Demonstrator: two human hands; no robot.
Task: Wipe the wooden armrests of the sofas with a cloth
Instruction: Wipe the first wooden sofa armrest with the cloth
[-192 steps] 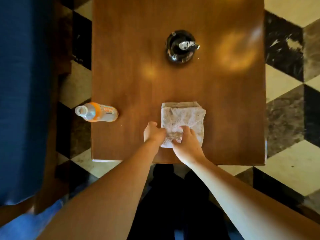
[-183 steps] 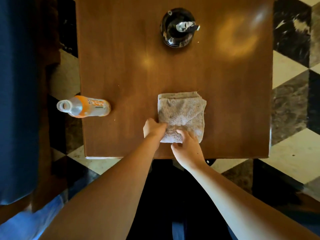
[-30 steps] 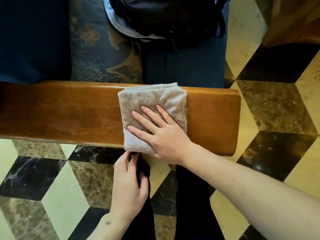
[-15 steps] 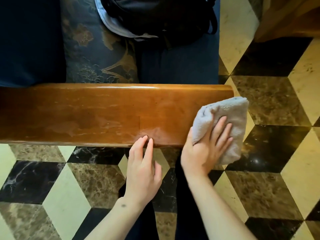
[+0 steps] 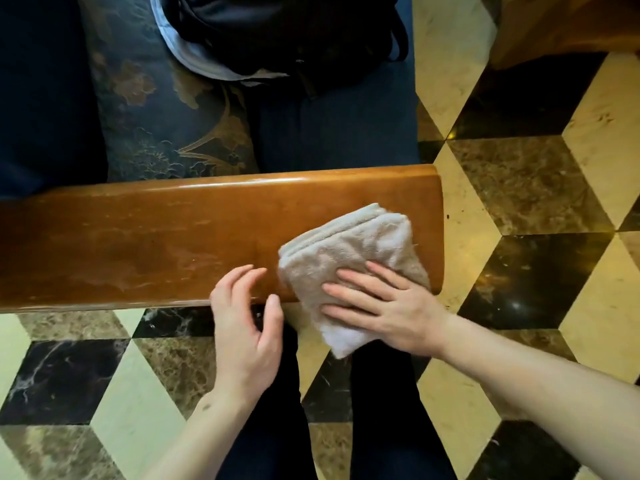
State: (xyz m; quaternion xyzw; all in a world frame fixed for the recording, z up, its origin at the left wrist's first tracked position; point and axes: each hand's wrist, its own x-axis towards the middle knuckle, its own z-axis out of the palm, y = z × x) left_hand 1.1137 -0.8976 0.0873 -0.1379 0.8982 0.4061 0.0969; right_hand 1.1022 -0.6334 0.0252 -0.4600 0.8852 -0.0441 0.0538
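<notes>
A glossy brown wooden armrest runs across the view from the left edge to its rounded end at the right. A folded beige cloth lies on its right end and hangs over the near edge. My right hand presses flat on the cloth with fingers spread. My left hand hovers just left of the cloth at the armrest's near edge, fingers apart and holding nothing. Faint wipe streaks show on the wood to the left.
Behind the armrest is the dark blue sofa seat with a patterned cushion and a black bag. A wooden table corner sits at the top right. Patterned marble floor lies all around.
My right hand has brought the cloth from off the armrest's right end back onto the top. My left hand has lifted off the armrest's near edge and opened.
</notes>
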